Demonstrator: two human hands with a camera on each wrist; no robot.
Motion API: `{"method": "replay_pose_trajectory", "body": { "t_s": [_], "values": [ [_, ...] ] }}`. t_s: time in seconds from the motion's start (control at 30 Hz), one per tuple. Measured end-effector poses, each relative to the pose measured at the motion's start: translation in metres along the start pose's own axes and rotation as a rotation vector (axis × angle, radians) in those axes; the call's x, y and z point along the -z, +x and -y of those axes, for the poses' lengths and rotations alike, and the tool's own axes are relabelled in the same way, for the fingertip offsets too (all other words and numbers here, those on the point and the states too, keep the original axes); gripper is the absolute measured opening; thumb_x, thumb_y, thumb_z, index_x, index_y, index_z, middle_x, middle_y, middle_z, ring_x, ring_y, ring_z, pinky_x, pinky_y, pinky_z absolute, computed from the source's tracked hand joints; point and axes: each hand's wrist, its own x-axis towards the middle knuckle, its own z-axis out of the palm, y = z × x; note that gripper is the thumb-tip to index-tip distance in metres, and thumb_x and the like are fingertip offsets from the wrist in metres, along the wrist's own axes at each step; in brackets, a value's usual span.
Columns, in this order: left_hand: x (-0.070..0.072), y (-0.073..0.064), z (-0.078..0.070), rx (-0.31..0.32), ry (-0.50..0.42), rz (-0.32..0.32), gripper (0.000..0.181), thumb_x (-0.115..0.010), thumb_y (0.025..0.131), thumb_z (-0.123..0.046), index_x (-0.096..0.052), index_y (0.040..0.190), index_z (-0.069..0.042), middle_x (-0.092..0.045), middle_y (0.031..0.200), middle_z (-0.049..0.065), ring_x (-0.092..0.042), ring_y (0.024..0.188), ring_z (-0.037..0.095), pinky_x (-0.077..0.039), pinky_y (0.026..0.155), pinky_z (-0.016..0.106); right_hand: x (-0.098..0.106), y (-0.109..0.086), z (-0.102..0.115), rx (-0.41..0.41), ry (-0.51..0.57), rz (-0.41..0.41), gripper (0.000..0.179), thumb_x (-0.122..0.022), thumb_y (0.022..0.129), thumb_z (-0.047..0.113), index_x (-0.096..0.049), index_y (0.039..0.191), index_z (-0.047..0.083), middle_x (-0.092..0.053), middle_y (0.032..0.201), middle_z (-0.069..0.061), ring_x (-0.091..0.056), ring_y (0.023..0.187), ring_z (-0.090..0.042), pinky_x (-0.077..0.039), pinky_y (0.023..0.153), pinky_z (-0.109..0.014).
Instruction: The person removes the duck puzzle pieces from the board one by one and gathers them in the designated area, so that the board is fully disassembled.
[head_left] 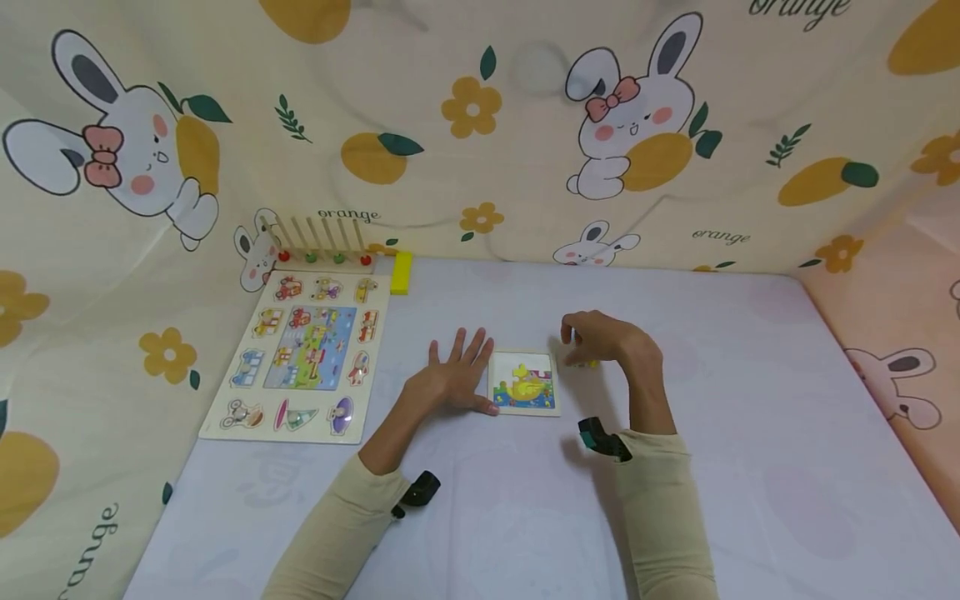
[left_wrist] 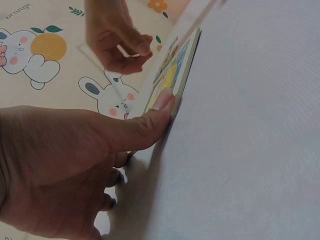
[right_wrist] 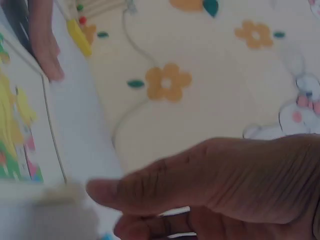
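A small square jigsaw tray (head_left: pixel 525 411) lies on the table, partly filled with pieces showing a yellow duck; its upper part is bare white. My left hand (head_left: pixel 453 379) spreads its fingers at the tray's left side. In the left wrist view, its thumb (left_wrist: pixel 160 107) touches the tray's edge. To the right of the tray, my right hand (head_left: pixel 603 337) hovers with fingers loosely bent downward, and I see nothing between them. Partly hidden below it are loose yellowish puzzle pieces (head_left: pixel 591 364). A bit of blue (right_wrist: pixel 106 236) peeks out under the right fingers in the right wrist view.
At the left lies a large peg puzzle board (head_left: pixel 300 429) with vehicle and toy pictures around a central scene. Behind it stands a rack of wooden rods (head_left: pixel 322 237) with red and green beads. A yellow block (head_left: pixel 401 273) sits near the back cloth.
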Motion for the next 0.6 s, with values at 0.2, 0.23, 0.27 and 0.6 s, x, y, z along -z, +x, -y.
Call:
{"method": "replay_pose_trajectory", "body": {
  "t_s": [0.2,0.23,0.27,0.6],
  "values": [
    [0.012,-0.015,-0.009,0.013,0.014,0.025,0.111,-0.071,0.094,-0.057,-0.004,0.169,-0.011,0.010,0.178,0.009,0.010,0.166,0.037,-0.005,0.128,0.071,-0.013,0.013,0.033,0.091,-0.033,0.078,0.041,-0.083,0.091,0.024,-0.063,0.121,0.006,-0.067,0.102,-0.012,-0.060,0.090,-0.021,-0.051,0.079,-0.033],
    [0.013,-0.016,-0.009,0.014,0.020,0.026,0.111,-0.071,0.094,-0.057,-0.004,0.169,-0.011,0.010,0.178,0.009,0.010,0.166,0.037,-0.006,0.128,0.071,-0.016,0.016,0.038,0.087,-0.044,0.093,0.043,-0.084,0.090,0.026,-0.063,0.122,0.007,-0.067,0.104,-0.011,-0.060,0.092,-0.021,-0.052,0.081,-0.034],
    [0.013,-0.016,-0.009,0.016,0.026,0.027,0.111,-0.071,0.094,-0.057,-0.004,0.169,-0.011,0.010,0.178,0.010,0.010,0.166,0.037,-0.006,0.129,0.071,-0.019,0.019,0.043,0.082,-0.059,0.106,0.045,-0.086,0.088,0.026,-0.062,0.122,0.008,-0.068,0.105,-0.010,-0.061,0.093,-0.021,-0.053,0.082,-0.035],
    [0.012,-0.012,-0.008,0.013,0.010,0.031,0.112,-0.070,0.094,-0.059,-0.002,0.169,-0.012,0.012,0.178,0.009,0.012,0.165,0.037,-0.005,0.128,0.071,-0.031,0.031,0.058,-0.024,-0.172,0.127,0.044,-0.091,0.082,0.022,-0.061,0.111,0.010,-0.069,0.104,-0.003,-0.061,0.089,-0.017,-0.052,0.082,-0.035]
  ]
}}
